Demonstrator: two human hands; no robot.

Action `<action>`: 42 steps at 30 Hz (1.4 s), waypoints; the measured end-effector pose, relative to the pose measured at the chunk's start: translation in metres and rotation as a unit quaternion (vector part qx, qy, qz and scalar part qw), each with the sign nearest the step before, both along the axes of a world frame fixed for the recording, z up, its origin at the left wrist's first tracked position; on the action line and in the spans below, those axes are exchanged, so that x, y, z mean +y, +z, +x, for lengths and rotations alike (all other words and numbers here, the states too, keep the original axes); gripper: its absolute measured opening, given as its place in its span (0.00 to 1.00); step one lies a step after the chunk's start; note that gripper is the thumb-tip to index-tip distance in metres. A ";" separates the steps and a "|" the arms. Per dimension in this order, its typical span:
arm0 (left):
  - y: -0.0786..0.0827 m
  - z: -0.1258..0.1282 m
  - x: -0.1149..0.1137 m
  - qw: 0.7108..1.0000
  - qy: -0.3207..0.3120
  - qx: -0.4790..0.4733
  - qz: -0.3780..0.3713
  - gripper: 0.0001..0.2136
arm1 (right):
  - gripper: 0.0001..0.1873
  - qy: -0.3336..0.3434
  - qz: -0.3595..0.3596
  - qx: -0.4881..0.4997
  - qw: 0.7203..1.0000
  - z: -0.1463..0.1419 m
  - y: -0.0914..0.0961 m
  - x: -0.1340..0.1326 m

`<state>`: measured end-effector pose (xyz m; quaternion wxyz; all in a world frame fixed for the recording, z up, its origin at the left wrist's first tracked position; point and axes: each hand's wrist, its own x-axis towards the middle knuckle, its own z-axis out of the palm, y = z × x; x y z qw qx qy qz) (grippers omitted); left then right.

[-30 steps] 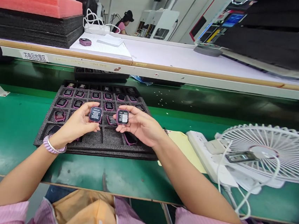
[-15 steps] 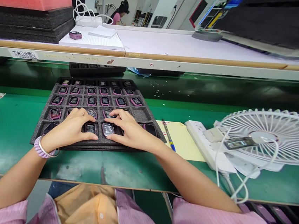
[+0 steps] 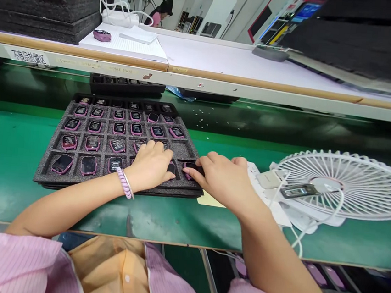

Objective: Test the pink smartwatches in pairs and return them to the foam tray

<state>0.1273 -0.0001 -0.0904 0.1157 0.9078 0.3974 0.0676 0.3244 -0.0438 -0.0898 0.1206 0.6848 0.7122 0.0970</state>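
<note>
A black foam tray (image 3: 45, 174) lies on the green bench with several small pink-cased smartwatch bodies (image 3: 92, 143) in its pockets. My left hand (image 3: 152, 165) rests curled over a watch in the front row, right of centre; I cannot see that watch fully. My right hand (image 3: 222, 179) reaches to the tray's front right corner, its fingers pinching a dark-faced pink watch (image 3: 191, 166) in the last pocket. A beaded bracelet (image 3: 124, 183) sits on my left wrist.
A white fan (image 3: 344, 184) lies flat at the right with a small device (image 3: 298, 190) and cable on it, beside a white power strip (image 3: 264, 183). A raised shelf (image 3: 222, 82) crosses behind, holding foam sheets (image 3: 39, 11), paper and a pink watch (image 3: 101, 35). Another tray (image 3: 125, 86) sits under it.
Both hands first held lit watches up, then set them into the front row. They have now shifted right along the tray to its last pockets.
</note>
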 end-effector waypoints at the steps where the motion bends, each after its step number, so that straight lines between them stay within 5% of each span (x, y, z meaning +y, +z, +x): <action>1: 0.000 -0.003 0.001 0.999 -0.011 -0.035 -0.021 0.11 | 0.17 0.005 -0.007 0.007 1.000 0.000 -0.002 -0.001; 4: 0.005 -0.017 0.005 0.973 -0.065 -0.197 -0.099 0.09 | 0.14 0.025 -0.019 0.067 0.997 0.006 -0.005 0.000; 7: 0.016 -0.042 0.015 0.881 -0.064 -0.404 -0.238 0.11 | 0.16 0.040 0.003 0.191 0.981 0.016 -0.008 0.002; 9: 0.023 -0.064 0.024 0.810 -0.014 -0.490 -0.322 0.11 | 0.15 0.055 0.001 0.284 0.957 0.022 -0.010 0.002; 11: 0.027 -0.087 0.034 0.775 0.066 -0.535 -0.331 0.15 | 0.15 0.082 -0.019 0.357 0.930 0.025 -0.012 0.001; 16: 0.028 -0.119 0.040 0.747 0.207 -0.566 -0.281 0.15 | 0.15 0.112 0.023 0.473 0.874 0.012 -0.006 0.010; 19: 0.027 -0.115 0.032 0.777 0.244 -0.521 -0.257 0.16 | 0.22 0.107 0.021 0.651 0.751 -0.018 0.001 0.026; 22: 0.028 -0.106 0.027 0.824 0.234 -0.481 -0.188 0.13 | 0.30 0.079 -0.102 0.806 0.578 -0.058 0.006 0.050; 24: 0.028 -0.102 0.028 0.847 0.215 -0.467 -0.132 0.13 | 0.29 0.054 -0.177 0.854 0.486 -0.082 0.010 0.065; 27: 0.026 -0.102 0.034 0.866 0.203 -0.452 -0.063 0.15 | 0.27 0.059 -0.219 0.881 0.414 -0.103 0.014 0.078; 33: 0.012 -0.107 0.036 0.878 0.235 -0.417 -0.001 0.15 | 0.26 0.098 -0.218 0.891 0.385 -0.109 0.002 0.079; 42: -0.012 -0.105 0.024 0.861 0.206 -0.464 -0.025 0.19 | 0.32 0.100 -0.253 0.876 0.398 -0.102 -0.015 0.071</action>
